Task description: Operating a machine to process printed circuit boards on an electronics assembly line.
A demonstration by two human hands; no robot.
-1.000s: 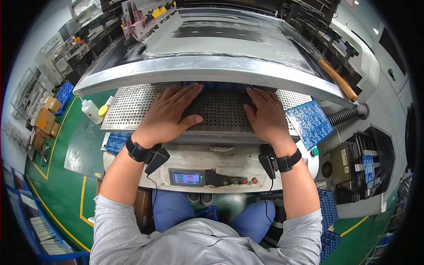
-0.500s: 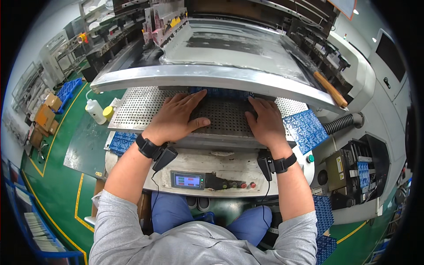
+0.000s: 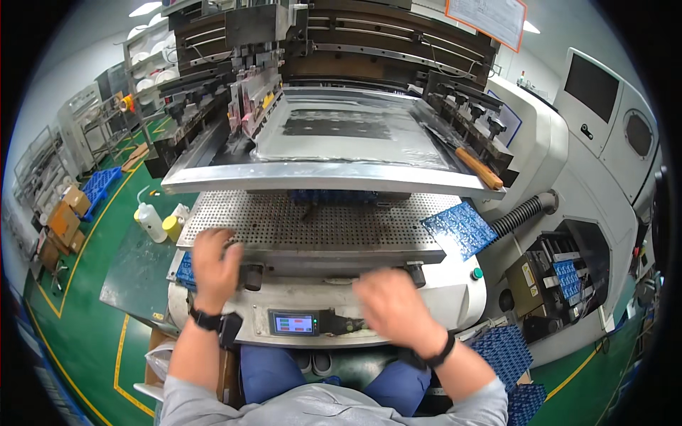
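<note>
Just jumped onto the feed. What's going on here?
A person is at a machine, and neither bare hand seems to hold anything. The left hand is by the holed metal table's front left edge; touching or not is unclear. The right hand, blurred, is over the machine's front, right of the small screen. One blue board shows under the metal frame, mostly hidden; another blue board lies at the table's right side.
</note>
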